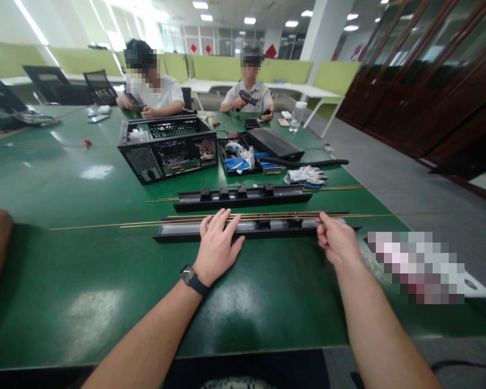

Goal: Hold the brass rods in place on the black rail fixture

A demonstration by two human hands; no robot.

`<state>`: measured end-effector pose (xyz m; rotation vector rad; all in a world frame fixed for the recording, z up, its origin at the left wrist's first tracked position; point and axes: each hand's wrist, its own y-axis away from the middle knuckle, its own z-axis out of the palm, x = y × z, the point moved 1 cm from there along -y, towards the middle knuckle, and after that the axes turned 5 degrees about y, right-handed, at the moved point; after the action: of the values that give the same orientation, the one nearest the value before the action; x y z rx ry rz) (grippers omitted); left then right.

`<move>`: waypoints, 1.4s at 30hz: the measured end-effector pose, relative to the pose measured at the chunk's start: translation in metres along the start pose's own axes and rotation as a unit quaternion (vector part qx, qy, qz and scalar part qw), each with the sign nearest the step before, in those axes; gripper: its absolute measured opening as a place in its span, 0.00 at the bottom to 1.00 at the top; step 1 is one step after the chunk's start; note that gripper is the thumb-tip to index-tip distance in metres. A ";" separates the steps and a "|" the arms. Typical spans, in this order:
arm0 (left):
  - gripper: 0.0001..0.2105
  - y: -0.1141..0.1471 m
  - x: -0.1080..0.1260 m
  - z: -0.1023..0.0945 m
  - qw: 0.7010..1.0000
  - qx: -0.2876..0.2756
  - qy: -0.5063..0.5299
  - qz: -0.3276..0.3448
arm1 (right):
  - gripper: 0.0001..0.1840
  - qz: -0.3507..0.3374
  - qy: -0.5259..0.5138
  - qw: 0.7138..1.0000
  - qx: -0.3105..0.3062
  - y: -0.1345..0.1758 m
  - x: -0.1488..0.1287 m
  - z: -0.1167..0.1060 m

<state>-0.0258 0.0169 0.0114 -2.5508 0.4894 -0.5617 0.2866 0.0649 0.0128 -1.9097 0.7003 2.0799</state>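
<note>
- Near black channel [178,232]: lies on the tabletop [146,308] before the person, with thin brass-coloured rods [141,223] along it; two stick out past its left end, but the full count under the hand cannot be told.
- Two black blocks [295,220] show in this channel, between the hands.
- Left hand [221,240]: fingers spread a little, laid flat over the rods and channel.
- Right hand [337,237]: thumb and forefinger pinched on the rods near the channel's right end.
- Far black channel [243,204]: just beyond, one of two in all, carrying four black blocks [242,190]; thin rods reach past both ends.
- One open black computer case [148,162]: circuit boards inside.
- One black tray [240,171]: blue-and-white gloves [242,156] inside, number unclear; more white gloves [306,175] lie to its right.
- One clear bottle [297,116]: contents unclear.
- Two co-workers [249,97] sit opposite.
</note>
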 end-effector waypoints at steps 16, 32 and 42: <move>0.24 0.000 0.000 0.001 1.000 0.007 0.002 0.001 | 0.17 0.003 0.001 1.000 0.022 -0.005 0.002 -0.003; 0.24 0.000 -0.002 0.001 1.000 0.007 0.009 0.001 | 0.13 -0.004 -0.027 0.998 0.050 -0.007 0.001 -0.005; 0.24 0.000 0.000 -0.001 1.000 0.000 0.001 -0.001 | 0.15 0.006 0.007 1.000 0.019 -0.003 0.000 -0.003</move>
<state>-0.0260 0.0168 0.0120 -2.5513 0.4869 -0.5655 0.2908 0.0661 0.0120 -1.9056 0.7519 2.0478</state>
